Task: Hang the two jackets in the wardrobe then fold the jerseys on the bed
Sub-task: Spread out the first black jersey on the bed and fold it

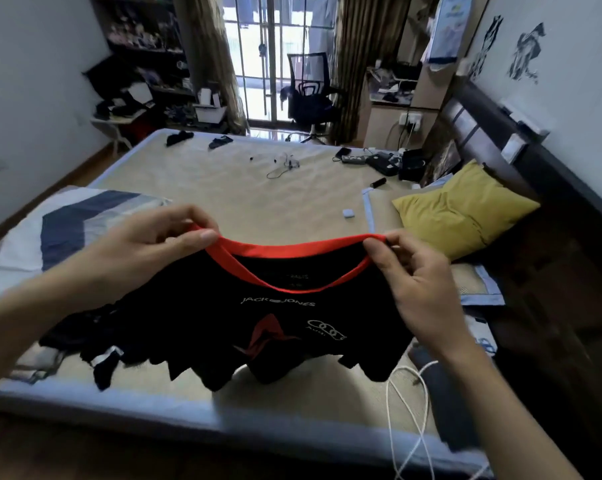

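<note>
Black jersey (223, 327) held up over bed (258, 195).
L hand (147, 247) & R hand (421, 282) fingers each pinch the red collar (292, 245), one at each end; hem hangs down to mattress near a white cable (407, 410).

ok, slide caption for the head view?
Both hands, left hand and right hand, hold black jersey by its red collar above the bed.

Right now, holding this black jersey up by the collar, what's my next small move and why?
Probably lower the jersey flat onto the bed: the left hand and right hand pinch its red collar, and its hem hangs bunched.
</note>
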Action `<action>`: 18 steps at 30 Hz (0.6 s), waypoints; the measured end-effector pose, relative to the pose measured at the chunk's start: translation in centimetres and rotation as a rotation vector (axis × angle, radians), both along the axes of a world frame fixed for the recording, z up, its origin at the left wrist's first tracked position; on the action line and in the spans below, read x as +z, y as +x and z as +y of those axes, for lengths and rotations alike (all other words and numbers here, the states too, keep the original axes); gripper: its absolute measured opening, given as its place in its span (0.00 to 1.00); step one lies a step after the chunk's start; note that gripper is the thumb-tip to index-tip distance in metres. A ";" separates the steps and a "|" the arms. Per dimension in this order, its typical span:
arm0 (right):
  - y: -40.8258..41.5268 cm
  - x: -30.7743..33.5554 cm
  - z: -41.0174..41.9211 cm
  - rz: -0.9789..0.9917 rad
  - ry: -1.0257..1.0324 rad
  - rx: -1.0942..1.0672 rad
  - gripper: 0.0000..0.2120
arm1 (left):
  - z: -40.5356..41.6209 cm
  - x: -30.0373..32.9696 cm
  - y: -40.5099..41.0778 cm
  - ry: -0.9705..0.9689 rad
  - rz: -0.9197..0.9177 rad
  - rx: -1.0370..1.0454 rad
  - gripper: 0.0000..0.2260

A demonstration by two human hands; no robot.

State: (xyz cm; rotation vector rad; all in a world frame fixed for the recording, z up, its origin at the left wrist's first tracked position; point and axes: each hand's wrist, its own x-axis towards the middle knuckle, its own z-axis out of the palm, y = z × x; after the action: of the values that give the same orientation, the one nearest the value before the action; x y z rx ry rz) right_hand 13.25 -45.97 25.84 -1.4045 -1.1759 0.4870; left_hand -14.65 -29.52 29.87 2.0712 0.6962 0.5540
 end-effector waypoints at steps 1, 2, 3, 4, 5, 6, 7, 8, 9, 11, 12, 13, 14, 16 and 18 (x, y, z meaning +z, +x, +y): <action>-0.3 0.9 -1.4 0.014 0.020 0.019 0.07 | -0.7 0.5 -0.5 -0.082 -0.039 -0.022 0.05; -0.6 1.5 -2.7 0.036 0.033 0.051 0.07 | -1.1 0.7 -1.0 -0.172 -0.072 -0.034 0.05; -0.7 1.9 -3.6 0.059 0.038 0.084 0.06 | -1.3 0.8 -1.3 -0.247 -0.095 -0.044 0.05; -0.5 1.9 -4.1 0.080 0.034 0.110 0.06 | -1.3 0.6 -1.5 -0.295 -0.109 -0.050 0.06; -0.2 1.7 -4.1 0.105 0.020 0.129 0.07 | -1.1 0.4 -1.4 -0.321 -0.111 -0.058 0.06; 0.2 1.1 -3.6 0.117 0.000 0.139 0.07 | -0.6 -0.1 -1.2 -0.338 -0.102 -0.060 0.06; 0.6 0.3 -2.7 0.119 -0.027 0.138 0.07 | 0.1 -0.7 -0.7 -0.351 -0.085 -0.061 0.06; 1.3 -0.9 -1.3 0.115 -0.065 0.126 0.08 | 1.1 -1.8 -0.1 -0.364 -0.059 -0.051 0.05; 2.1 -2.4 0.4 0.102 -0.111 0.111 0.08 | 2.4 -3.0 0.8 -0.376 -0.023 -0.037 0.05; 4.1 -6.9 4.3 0.041 -0.219 0.067 0.10 | 5.5 -6.3 3.1 -0.424 0.052 0.014 0.05; 5.3 -9.6 6.4 0.010 -0.272 0.054 0.10 | 7.4 -8.6 4.3 -0.470 0.068 0.052 0.05; 6.3 -12.3 8.5 -0.007 -0.324 0.049 0.09 | 9.2 -11.0 5.5 -0.541 0.074 0.108 0.05; 7.3 -15.0 10.4 0.004 -0.374 0.047 0.09 | 11.1 -13.6 6.6 -0.638 0.078 0.178 0.06; 8.7 -20.2 13.9 0.114 -0.462 0.038 0.09 | 14.6 -19.1 8.5 -0.809 0.079 0.319 0.15; 9.8 -25.5 16.9 0.159 -0.570 0.036 0.09 | 17.7 -24.6 9.8 -0.884 0.110 0.397 0.26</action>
State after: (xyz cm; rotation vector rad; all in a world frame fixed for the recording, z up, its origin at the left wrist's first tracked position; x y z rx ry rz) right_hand 23.08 -29.12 0.35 -1.7855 -0.9707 0.9967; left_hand -4.85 -11.78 5.26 1.1462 1.1736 0.2603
